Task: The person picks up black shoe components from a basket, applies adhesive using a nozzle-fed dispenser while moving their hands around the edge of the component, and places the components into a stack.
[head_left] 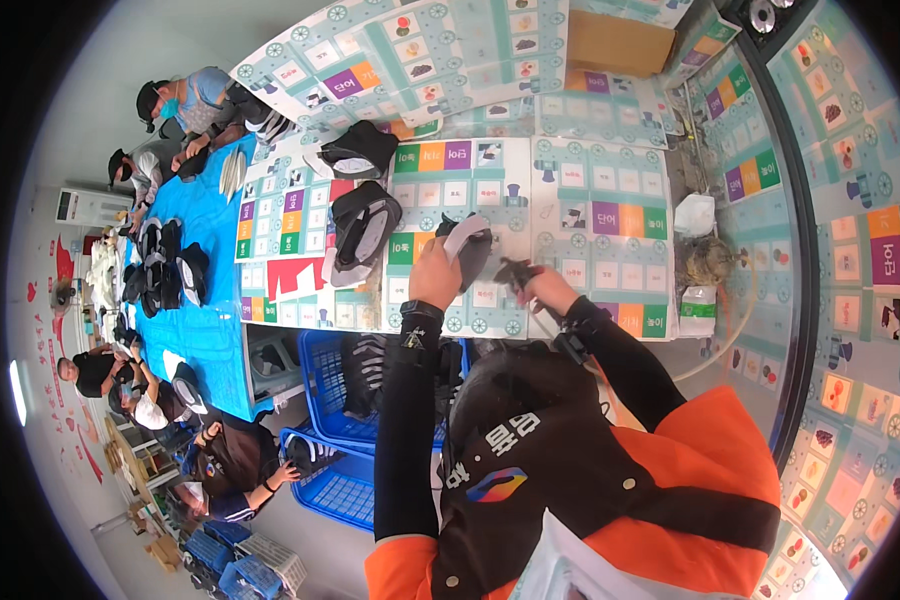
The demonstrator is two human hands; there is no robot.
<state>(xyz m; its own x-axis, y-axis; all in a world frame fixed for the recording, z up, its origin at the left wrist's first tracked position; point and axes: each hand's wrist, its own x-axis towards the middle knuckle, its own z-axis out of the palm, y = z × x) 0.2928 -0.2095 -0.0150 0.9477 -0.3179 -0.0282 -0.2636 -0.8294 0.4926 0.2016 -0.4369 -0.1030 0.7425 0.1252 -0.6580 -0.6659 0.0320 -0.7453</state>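
My left hand is closed on a dark cap with a pale grey curved edge, raised above the patterned table. In my right hand, to the right of the cap, is a small dark gun-shaped tool; its exact kind is hard to make out. The tool's tip points toward the cap, with a gap between them. Two more black caps with light grey parts, one nearer and one farther, lie on the table left of my left hand.
Blue baskets holding dark caps stand below the table's front edge. A pale hose curves at the right, near a white bag. At the left, a blue-covered table bears stacked caps, with several people working around it.
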